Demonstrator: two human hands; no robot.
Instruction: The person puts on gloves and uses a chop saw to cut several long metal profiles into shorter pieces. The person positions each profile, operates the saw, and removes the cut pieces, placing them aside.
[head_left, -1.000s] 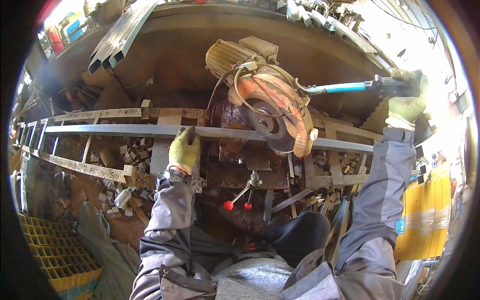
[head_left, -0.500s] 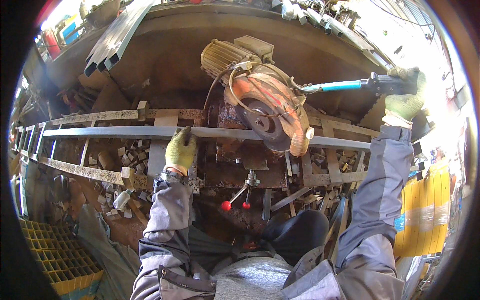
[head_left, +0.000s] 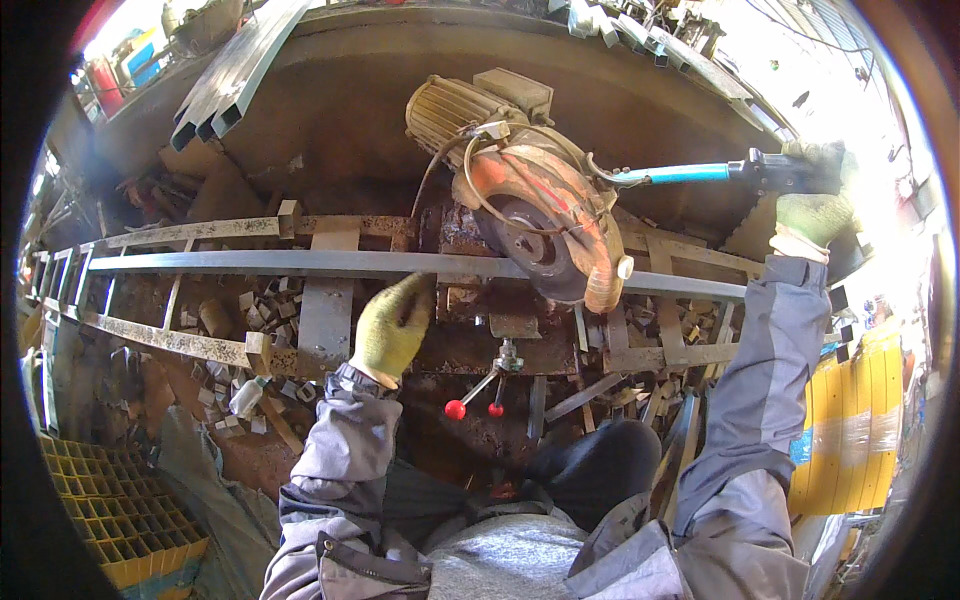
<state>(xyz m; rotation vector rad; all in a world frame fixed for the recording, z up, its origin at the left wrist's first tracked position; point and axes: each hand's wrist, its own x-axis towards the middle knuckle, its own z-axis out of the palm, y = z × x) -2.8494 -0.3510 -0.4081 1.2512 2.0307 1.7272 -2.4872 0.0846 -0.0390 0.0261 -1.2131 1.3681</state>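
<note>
In my right hand [head_left: 815, 205], gloved in yellow-green, is the black handle [head_left: 775, 172] at the end of the cut-off saw's blue lever [head_left: 690, 173]. The fingers are wrapped round it. The saw [head_left: 535, 200] has a worn orange guard and a dark round disc [head_left: 528, 245], which sits at a long grey metal tube [head_left: 250, 261] lying across the bench. My left hand [head_left: 393, 325], gloved alike, is just on the near side of this tube, left of the disc. Its fingers stretch toward the tube and hold nothing; whether the fingertips touch it cannot be made out.
A vise lever with red knobs [head_left: 456, 409] stands before the saw. Small cut tube pieces [head_left: 270, 315] lie under the rail frame [head_left: 190, 346]. Stacked yellow tubes [head_left: 120, 500] stand at lower left, yellow bars [head_left: 850, 420] at right. Several long tubes [head_left: 240, 70] jut in from behind.
My left hand has come off the top of the tube and moved right and toward me. My right hand still grips the handle; the saw has barely shifted.
</note>
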